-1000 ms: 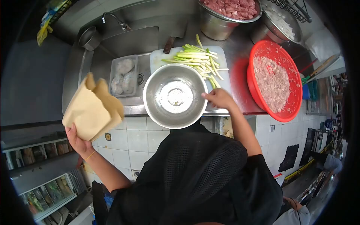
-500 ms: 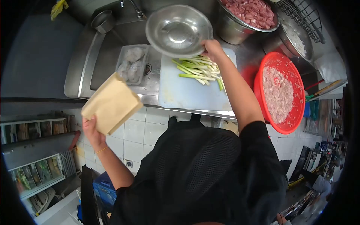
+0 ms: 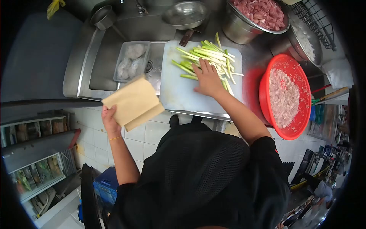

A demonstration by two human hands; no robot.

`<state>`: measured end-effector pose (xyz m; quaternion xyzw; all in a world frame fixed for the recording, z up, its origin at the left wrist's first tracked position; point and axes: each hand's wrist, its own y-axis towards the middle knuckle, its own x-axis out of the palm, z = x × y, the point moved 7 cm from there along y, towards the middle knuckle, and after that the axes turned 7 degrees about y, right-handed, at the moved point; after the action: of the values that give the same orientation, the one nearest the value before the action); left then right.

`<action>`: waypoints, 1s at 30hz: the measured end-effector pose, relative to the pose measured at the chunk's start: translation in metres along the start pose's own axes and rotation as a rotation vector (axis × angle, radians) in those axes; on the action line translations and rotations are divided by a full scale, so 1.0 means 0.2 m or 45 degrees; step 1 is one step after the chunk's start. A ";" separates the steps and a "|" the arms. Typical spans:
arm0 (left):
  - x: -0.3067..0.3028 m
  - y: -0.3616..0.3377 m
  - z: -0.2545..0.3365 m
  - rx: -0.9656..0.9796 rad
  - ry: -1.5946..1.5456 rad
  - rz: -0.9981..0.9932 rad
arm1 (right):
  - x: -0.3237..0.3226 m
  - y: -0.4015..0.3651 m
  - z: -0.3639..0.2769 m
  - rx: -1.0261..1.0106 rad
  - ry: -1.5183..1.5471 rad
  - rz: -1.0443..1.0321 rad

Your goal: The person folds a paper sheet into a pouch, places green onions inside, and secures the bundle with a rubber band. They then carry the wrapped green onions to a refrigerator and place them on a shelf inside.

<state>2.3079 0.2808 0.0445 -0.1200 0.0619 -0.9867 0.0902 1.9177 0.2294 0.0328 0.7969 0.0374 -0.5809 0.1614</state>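
My left hand [image 3: 111,121] is closed around the near left corner of some folded tan paper [image 3: 133,102], flat and squarish, held in front of the sink's edge. My right hand [image 3: 209,79] lies with fingers spread on a loose pile of spring onions [image 3: 211,57], touching their near side. The stalks lie on a white cutting board [image 3: 177,95]. Beyond the board's far edge is a brown knife handle [image 3: 187,38], its blade reaching toward a shallow steel bowl [image 3: 186,16].
In the sink [image 3: 103,72] stands a clear plastic tub [image 3: 145,57] of bagged whitish pieces. To the right is a red basin [image 3: 263,91] of minced meat. A steel pot [image 3: 236,30] with sliced meat on top stands behind. A small steel pot [image 3: 103,18] sits at the far left.
The steel bowl now rests behind the board, released by my right hand, which has come down onto the spring onions. My left hand has brought the tan paper to the right. The knife handle is now uncovered.
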 end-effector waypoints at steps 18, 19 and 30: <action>0.45 0.07 -0.02 -0.066 -0.124 -0.375 | 0.00 -0.14 0.12 0.311 0.090 -0.114; 0.51 0.08 -0.04 -0.082 -0.150 -0.418 | -0.01 -0.15 0.14 0.316 0.087 -0.110; 0.74 0.15 -0.46 -0.378 -0.230 -0.636 | -0.41 -0.32 0.37 0.749 0.187 0.221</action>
<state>2.1478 0.2319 -0.0150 -0.2308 0.1657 -0.9438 -0.1687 1.8083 0.2788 0.0759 0.8495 -0.1890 -0.4916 -0.0303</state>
